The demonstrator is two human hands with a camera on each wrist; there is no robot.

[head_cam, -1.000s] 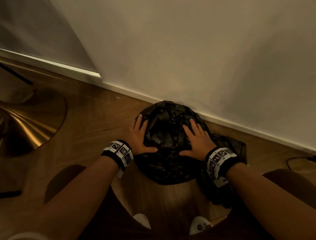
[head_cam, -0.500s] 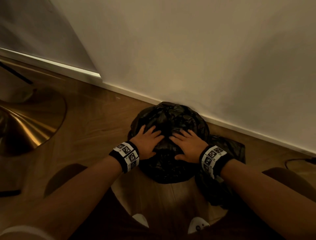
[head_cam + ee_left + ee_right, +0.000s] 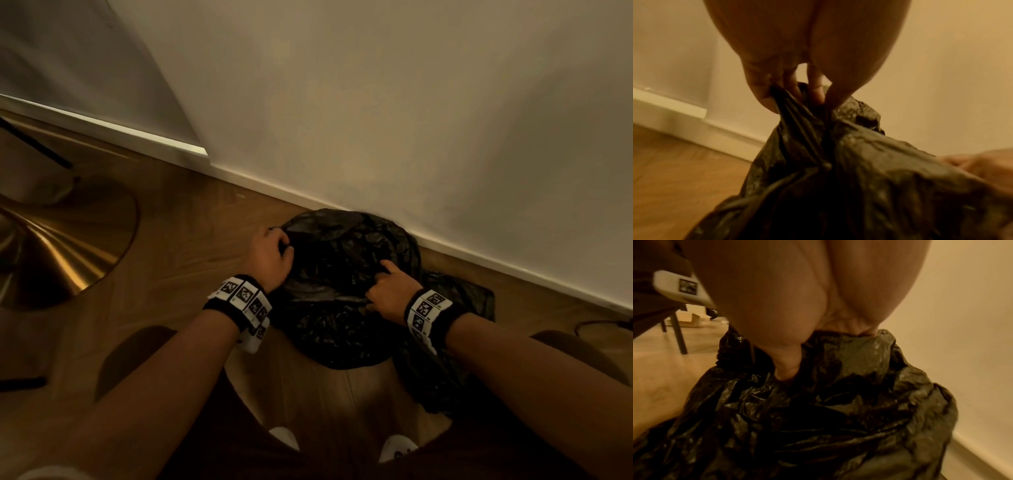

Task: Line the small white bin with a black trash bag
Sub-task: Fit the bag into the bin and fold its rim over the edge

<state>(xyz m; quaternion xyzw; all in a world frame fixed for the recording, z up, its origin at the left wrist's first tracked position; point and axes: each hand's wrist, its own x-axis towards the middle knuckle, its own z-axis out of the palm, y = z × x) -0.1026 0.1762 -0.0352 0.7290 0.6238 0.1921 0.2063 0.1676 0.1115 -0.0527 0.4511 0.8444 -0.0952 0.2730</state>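
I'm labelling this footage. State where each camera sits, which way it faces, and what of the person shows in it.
Head: worn on the head, looking down at the black trash bag by the wall; both forearms, left hand and right hand show.
Left wrist: looks along the left hand gripping bunched plastic; fingers show.
Right wrist: looks along the right hand pinching the bag; palm and fingers show.
Shared: all three show the bag.

So the trash bag (image 3: 342,281) is sitting on the floor (image 3: 191,260) right up against the wall (image 3: 376,102). The left hand (image 3: 270,257) is gripping a bunch of it on the left side, the right hand (image 3: 390,291) is pinching it on the right. Another bag heap (image 3: 459,308) is lying just right of it, and a round metal base (image 3: 58,246) is sitting well off to the left.
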